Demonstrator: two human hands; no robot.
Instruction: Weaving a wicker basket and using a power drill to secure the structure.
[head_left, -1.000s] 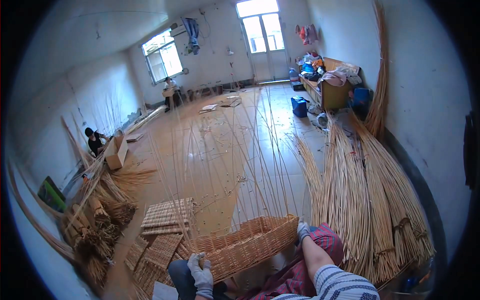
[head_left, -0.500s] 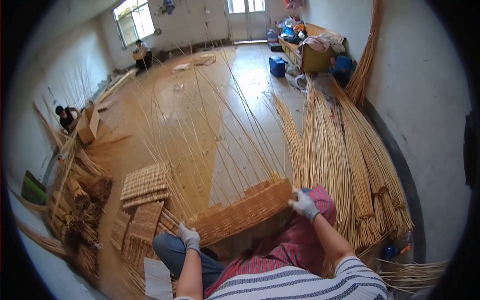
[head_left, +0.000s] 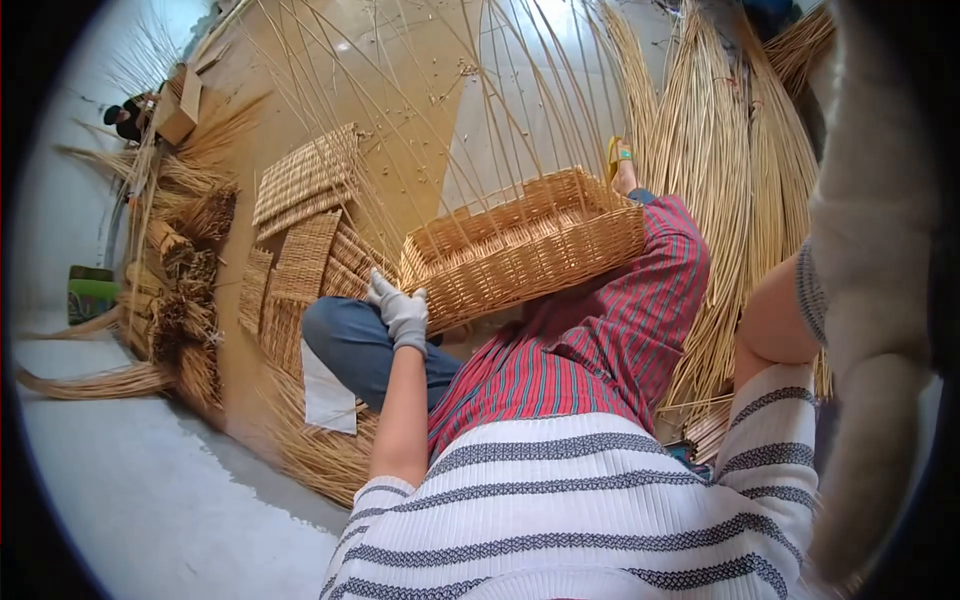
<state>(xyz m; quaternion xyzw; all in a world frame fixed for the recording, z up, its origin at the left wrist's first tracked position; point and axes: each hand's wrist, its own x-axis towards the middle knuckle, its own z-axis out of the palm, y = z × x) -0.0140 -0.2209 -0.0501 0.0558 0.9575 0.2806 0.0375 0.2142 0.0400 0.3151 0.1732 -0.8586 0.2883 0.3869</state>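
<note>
A rectangular wicker basket [head_left: 530, 262] rests across my lap, tilted so that its inside shows. Long upright canes rise from its far rim. My left hand [head_left: 398, 312], in a grey knit glove, grips the basket at its left end. Up close at the right edge looms my right hand [head_left: 875, 300], also gloved, raised off the basket and blurred. Its fingers cannot be made out, nor whether anything is in them.
Woven panels [head_left: 305, 180] lie stacked left of the basket. Long cane bundles [head_left: 695, 180] spread along the right side. Tied bundles [head_left: 185, 270] stand against the left wall. A person [head_left: 128, 118] sits beside a cardboard box [head_left: 180, 108] at far left.
My right hand has let go of the basket's right end and come up close to the camera. The view has tipped downward, and the basket now shows its inside.
</note>
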